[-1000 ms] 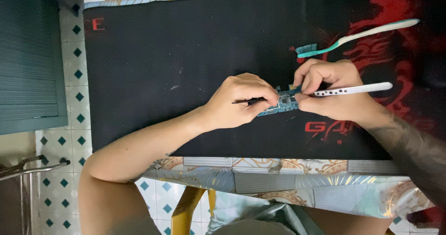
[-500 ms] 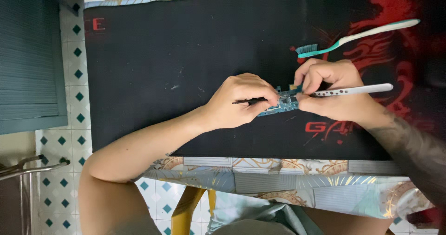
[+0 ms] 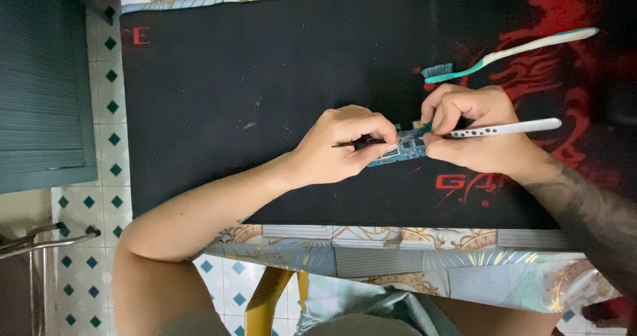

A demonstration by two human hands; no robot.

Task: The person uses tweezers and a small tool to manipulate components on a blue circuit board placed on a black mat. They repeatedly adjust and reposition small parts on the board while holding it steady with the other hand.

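Head view: the left hand (image 3: 342,145) is curled closed, its fingertips pinching a thin dark tool (image 3: 353,143) that lies level and runs toward the near edge of a small blue-green circuit board (image 3: 406,147). The same fingertips also press on the board's left end, so the board sits directly under and just beyond them, flat on the black mat (image 3: 265,77).

The right hand (image 3: 474,133) is closed too. Its thumb and forefinger clamp the board's right end, and a white pen-like tool (image 3: 511,129) is trapped along the fingers, its tail sticking out past the knuckles, away from the board. The board thus lies between the two sets of fingertips, touching both. Whether the white tool's tip meets the board cannot be told; the fingers hide it.

Beyond the right knuckles, apart from them, a teal-and-white toothbrush (image 3: 504,52) lies on the mat, bristles toward the hand. The mat rests on a patterned tablecloth (image 3: 398,259).

The step in hand looks like fine work on the board: steadying it with the right fingers while the dark tool's tip works at a part near the left fingertips. The next move seems to call for a small, controlled push or lever of that tip, with both grips kept firm so the light board does not slide or flip.
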